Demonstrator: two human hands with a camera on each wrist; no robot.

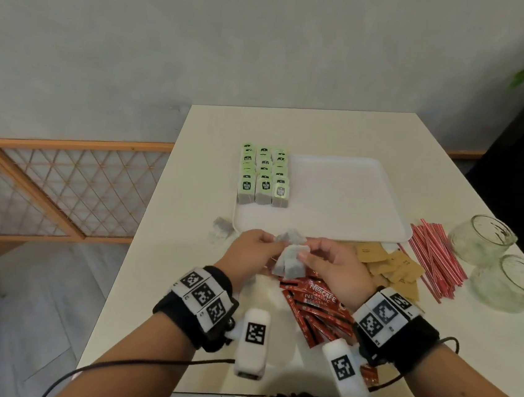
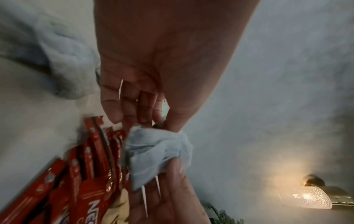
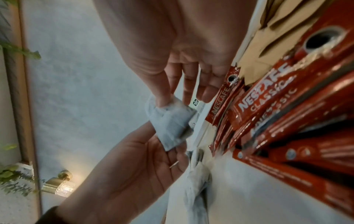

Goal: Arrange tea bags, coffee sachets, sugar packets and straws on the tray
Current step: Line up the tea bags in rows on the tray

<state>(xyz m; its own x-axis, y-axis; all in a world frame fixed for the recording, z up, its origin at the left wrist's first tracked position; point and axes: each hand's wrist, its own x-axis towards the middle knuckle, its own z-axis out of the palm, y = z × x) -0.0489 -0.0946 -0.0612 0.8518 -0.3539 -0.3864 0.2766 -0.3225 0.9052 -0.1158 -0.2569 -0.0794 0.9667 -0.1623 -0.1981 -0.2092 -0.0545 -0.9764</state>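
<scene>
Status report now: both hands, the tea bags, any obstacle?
Left hand and right hand both pinch loose tea bags above coffee sachets. Three rows of tea bags stand on tray. Nothing blocks tray.

Black wristbands [image 1: 197, 308] carrying white blocks with black square-code markers, black cables trailing

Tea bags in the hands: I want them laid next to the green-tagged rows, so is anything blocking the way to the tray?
Nothing visible does. Both the left hand and the right hand pinch the tea bags just short of the tray, whose near rim and bare middle lie open beside the rows of tea bags.
</scene>
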